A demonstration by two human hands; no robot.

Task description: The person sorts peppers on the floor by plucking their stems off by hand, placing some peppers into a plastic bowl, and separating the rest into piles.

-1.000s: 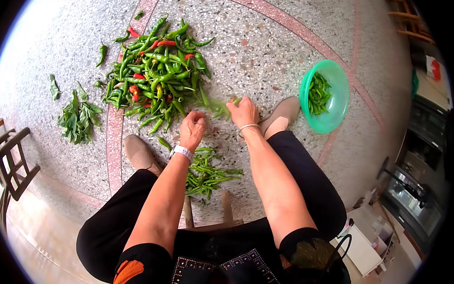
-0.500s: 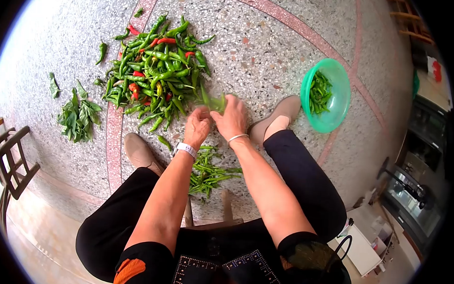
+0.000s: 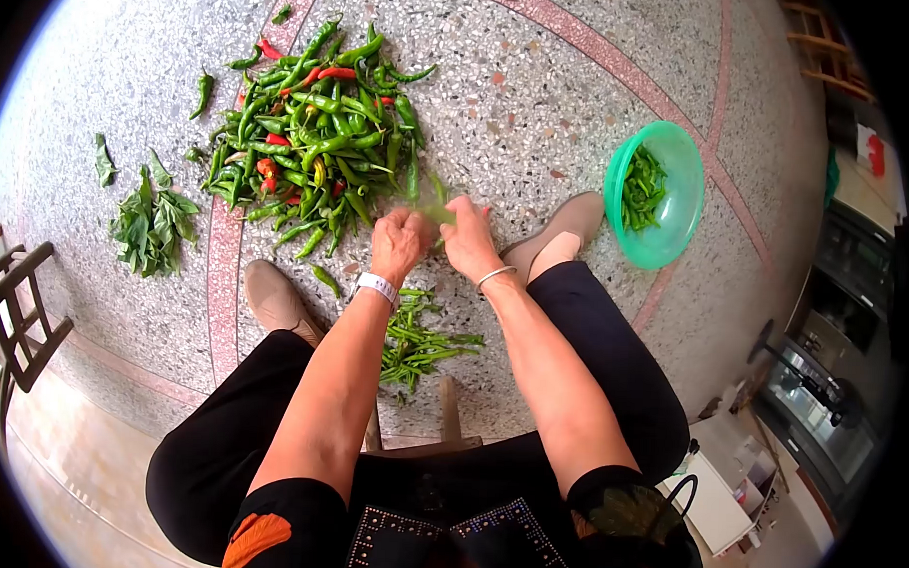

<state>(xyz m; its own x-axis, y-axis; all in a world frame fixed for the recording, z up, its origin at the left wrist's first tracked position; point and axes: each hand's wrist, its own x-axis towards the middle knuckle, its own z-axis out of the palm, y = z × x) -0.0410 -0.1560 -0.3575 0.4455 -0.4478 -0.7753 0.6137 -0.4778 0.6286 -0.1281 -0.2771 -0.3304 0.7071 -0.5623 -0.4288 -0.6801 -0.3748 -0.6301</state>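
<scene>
Low over the floor, my left hand [image 3: 398, 244] and my right hand [image 3: 470, 242] work close together, fingers closed. A green chili pepper [image 3: 439, 212], smeared by motion, spans the gap between them, pinched at the fingertips of both. Just beyond lies a big heap of chili peppers [image 3: 320, 129], mostly green with some red ones. Below my wrists is a smaller pile of thin green pieces [image 3: 412, 348], which look like chili stems. To the right, a green plastic bowl [image 3: 685, 207] leans at an angle with green chilies [image 3: 640, 190] inside.
Picked green leaves [image 3: 151, 228] lie in a bunch on the speckled floor [image 3: 541, 107] at left. A wooden chair [image 3: 23, 314] stands at the left edge. My shoes [image 3: 279, 298] flank the stem pile. A white cabinet [image 3: 728, 484] is at lower right.
My hands have drawn slightly apart, the right one shifting a little to the right and down. The chili between them is more blurred. The heap and bowl look the same.
</scene>
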